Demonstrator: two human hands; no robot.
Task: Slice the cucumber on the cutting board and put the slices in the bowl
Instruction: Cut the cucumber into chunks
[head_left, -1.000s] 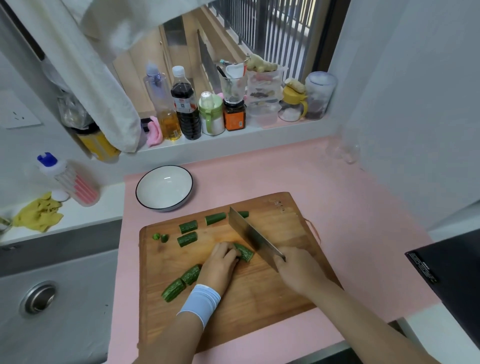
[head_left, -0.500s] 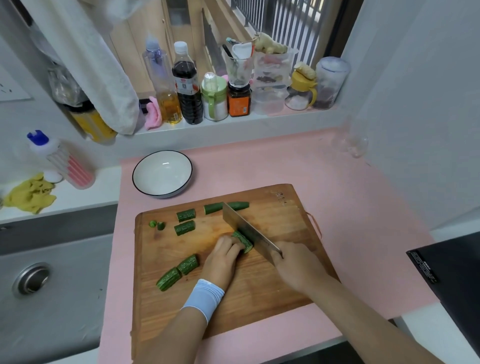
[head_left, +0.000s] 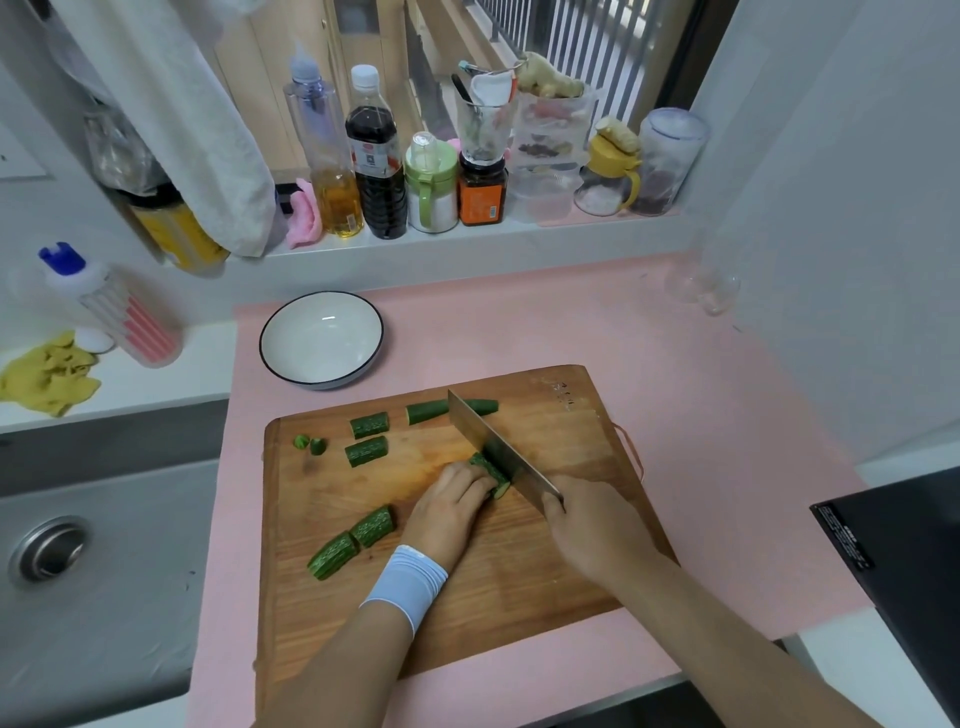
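Pink counter mat (head_left: 571, 322) covered the worktop, steel sink (head_left: 78, 571) to its left. Wooden cutting board (head_left: 519, 582) sat on the mat, near edge toward the person. White bowl (head_left: 321, 339) with dark rim stood on the mat just beyond the board's far-left corner, nothing in it. Right hand (head_left: 592, 525) was wrapped around the handle of the cleaver (head_left: 498, 452), blade angled across the board with its edge down on the cucumber piece (head_left: 491, 474). Left hand (head_left: 449, 512), wristband (head_left: 408, 582) on the wrist, had fingers curled over that piece, pinning it to the board just left of the blade. Cut chunks lay around: two (head_left: 353, 540) end to end near the left wrist, two (head_left: 368, 437) farther back, one long piece (head_left: 449, 410) partly behind the blade tip, and two small end bits (head_left: 310, 445) near the board's left edge.
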